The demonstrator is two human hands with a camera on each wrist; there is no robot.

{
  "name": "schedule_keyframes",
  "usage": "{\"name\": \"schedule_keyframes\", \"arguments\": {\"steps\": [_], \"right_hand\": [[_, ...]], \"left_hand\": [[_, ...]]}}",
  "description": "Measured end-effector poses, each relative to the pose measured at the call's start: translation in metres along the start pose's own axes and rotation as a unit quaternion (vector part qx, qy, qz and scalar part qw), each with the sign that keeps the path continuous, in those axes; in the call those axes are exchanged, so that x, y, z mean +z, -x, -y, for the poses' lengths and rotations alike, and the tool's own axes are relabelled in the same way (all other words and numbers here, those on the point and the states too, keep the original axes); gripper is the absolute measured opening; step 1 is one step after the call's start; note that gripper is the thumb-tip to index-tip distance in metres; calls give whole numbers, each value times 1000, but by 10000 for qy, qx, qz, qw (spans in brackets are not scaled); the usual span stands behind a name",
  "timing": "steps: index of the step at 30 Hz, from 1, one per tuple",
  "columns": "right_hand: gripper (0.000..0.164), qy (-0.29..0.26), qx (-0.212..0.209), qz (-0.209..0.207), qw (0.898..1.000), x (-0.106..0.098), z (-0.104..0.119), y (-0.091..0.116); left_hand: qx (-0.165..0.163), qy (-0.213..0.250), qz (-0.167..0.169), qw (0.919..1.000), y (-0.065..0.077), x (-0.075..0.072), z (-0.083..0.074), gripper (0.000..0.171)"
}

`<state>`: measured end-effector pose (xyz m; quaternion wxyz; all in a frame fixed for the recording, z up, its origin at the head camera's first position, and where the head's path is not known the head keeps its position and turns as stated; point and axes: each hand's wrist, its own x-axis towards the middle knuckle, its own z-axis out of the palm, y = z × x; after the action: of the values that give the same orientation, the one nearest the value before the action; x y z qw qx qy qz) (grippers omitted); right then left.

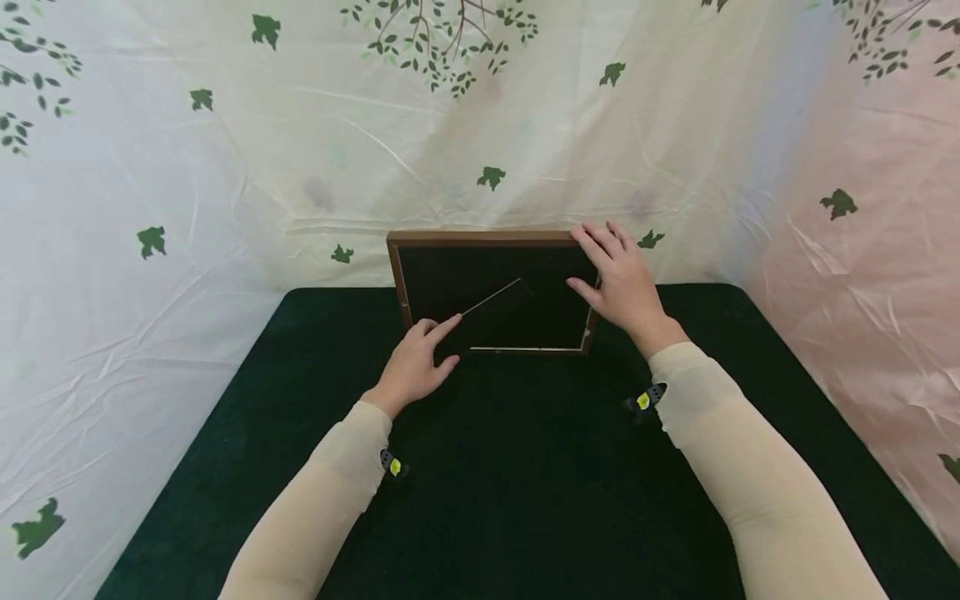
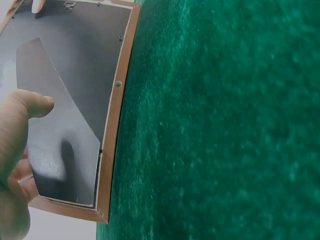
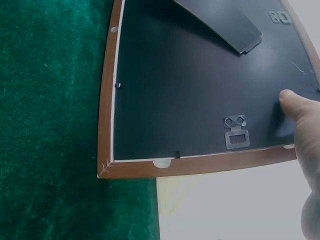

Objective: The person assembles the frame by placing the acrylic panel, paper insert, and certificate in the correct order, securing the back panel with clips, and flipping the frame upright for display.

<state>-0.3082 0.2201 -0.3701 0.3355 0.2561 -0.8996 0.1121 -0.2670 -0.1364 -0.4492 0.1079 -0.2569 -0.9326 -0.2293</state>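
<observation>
A picture frame (image 1: 480, 238) with a brown wooden rim stands upright on its long side, its black backing (image 3: 190, 95) towards me. Across the backing slants a dark stand (image 2: 65, 135), towards the lower left corner. My left hand (image 1: 411, 368) holds this stand, thumb (image 2: 40, 104) on its near face and the index finger at its upper edge; the other fingers are partly hidden. At the top right corner my right hand (image 1: 624, 283) grips the frame, fingers over the rim and thumb (image 3: 292, 104) against the backing. A metal hanger (image 3: 236, 134) sits near that thumb.
Dark green cloth (image 1: 525, 483) covers the table under the frame. Close behind the table's far edge hangs a pale curtain (image 1: 315, 150) with printed leaves. More curtain (image 1: 847, 275) hangs along the right side.
</observation>
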Motion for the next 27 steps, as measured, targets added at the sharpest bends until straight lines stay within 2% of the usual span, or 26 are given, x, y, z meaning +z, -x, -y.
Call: {"name": "schedule_keyframes", "arguments": {"steps": [7, 15, 23, 27], "right_hand": [[76, -508, 58, 33, 9987, 0, -4, 2], [74, -774, 336, 51, 9964, -1, -4, 1], [73, -1049, 320, -196, 9938, 0, -2, 2], [71, -1019, 276, -315, 9939, -2, 1, 6]], "left_hand": [[78, 0, 283, 9996, 7, -1, 2, 73], [295, 35, 488, 9984, 15, -7, 0, 84], [487, 271, 426, 9975, 19, -6, 0, 85], [617, 295, 365, 9970, 22, -6, 1, 85]]}}
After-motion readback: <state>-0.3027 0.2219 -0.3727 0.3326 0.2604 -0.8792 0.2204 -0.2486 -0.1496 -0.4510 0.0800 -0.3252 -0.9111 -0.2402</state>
